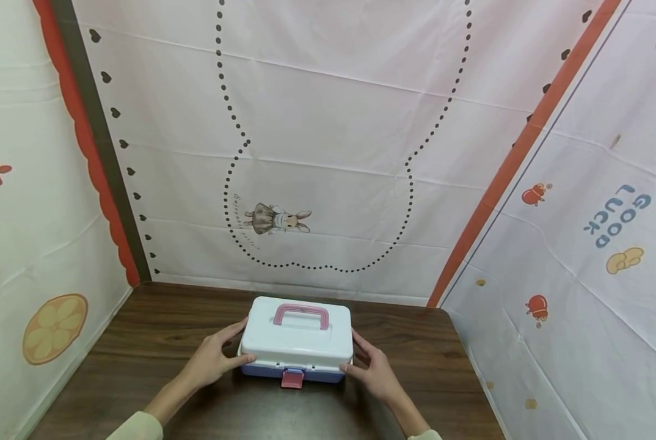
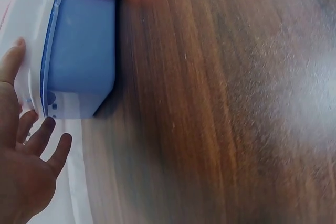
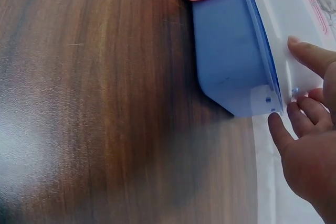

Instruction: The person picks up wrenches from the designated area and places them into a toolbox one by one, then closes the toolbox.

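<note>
A storage box with a white lid [image 1: 295, 347], a blue base [image 1: 262, 371] and a pink carrying handle [image 1: 302, 308] stands on the table. Its pink front latch [image 1: 292, 380] is flipped outward, away from the lid. My left hand [image 1: 209, 362] grips the lid at the left end, thumb on the front and fingers round the side. At the right end my right hand [image 1: 380, 374] holds the lid the same way. Both wrist views show the thumbs on the white lid and the fingertips by its lower edge, above the blue base [image 2: 84, 45].
The dark wooden table [image 1: 416, 348] has printed cloth walls round it. A back cloth [image 1: 328, 232] with a rabbit picture meets the far edge, just behind the box. Side cloths [image 1: 14, 244] stand at the left and right edges.
</note>
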The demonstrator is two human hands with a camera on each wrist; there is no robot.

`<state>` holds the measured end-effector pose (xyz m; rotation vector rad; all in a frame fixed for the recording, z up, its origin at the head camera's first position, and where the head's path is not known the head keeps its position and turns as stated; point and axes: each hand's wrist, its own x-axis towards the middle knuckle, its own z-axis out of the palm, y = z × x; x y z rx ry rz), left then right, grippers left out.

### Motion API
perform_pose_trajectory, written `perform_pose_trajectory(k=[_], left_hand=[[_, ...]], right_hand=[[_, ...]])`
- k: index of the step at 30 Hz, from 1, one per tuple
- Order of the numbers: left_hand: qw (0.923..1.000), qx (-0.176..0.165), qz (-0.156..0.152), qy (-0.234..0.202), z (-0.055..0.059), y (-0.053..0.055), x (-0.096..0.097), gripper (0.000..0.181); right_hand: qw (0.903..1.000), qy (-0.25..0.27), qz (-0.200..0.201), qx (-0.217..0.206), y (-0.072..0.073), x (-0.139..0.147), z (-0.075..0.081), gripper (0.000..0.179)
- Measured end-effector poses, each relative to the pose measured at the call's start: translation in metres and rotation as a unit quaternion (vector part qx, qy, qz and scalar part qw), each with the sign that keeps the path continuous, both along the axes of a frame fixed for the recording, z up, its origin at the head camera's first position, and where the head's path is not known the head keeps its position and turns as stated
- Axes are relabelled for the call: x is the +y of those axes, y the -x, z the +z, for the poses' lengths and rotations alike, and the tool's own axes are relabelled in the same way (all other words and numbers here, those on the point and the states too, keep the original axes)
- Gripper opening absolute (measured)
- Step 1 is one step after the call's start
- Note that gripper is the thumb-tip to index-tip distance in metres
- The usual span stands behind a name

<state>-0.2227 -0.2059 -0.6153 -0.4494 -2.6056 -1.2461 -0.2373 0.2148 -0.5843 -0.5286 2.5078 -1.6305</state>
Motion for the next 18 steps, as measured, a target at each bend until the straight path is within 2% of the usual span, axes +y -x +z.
perform_pose_trajectory(k=[5, 10, 18], left_hand=[[0.9998, -0.010, 0.007, -0.017, -0.002, -0.002, 0.003, 0.094], [0.9994, -0.022, 0.013, -0.025, -0.003, -0.005, 0.004, 0.094], [0.9997, -0.014, 0.018, 0.003, -0.009, -0.007, 0.002, 0.097]], right_hand=[[0.9999, -0.002, -0.008, -0.010, -0.001, -0.001, -0.001, 0.085], [0.9998, 0.016, -0.001, -0.014, -0.002, -0.002, -0.003, 0.084], [0.9995, 0.030, 0.002, -0.002, -0.006, -0.002, -0.014, 0.082]])
